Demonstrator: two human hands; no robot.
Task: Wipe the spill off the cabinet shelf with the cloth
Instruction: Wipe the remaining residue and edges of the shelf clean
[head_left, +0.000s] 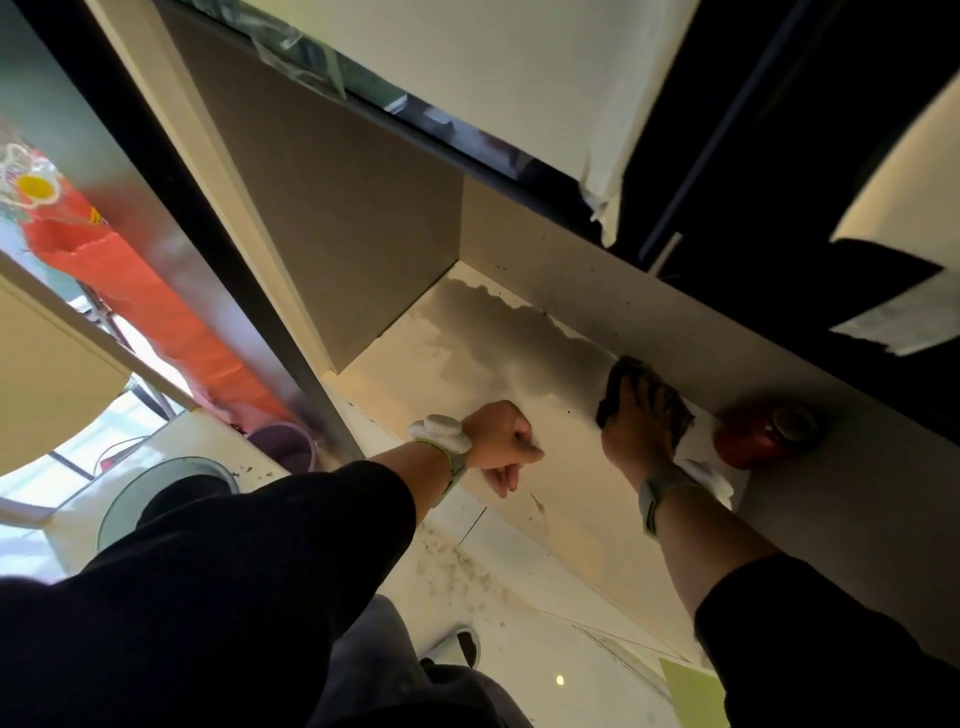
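Currently the right hand (636, 423) is pressing flat on the dark, crumpled, soft cloth (631, 382) — centre-right of frame, on the pale cabinet shelf (561, 467). Limp and light, probably; palm pressure suits it. Left hand (501, 436) is resting fisted, holding nothing — grey wet spill (488, 332) lying upper-left of the cloth.

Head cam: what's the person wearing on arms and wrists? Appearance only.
Both arms have black sleeves pushed up short of the wrists, leaving the forearms bare. The left hand has a pale grey-green wrist strap carrying a rounded white pod. The right hand wears a matching strap with a white pod on its far side. No gloves; no rings visible.
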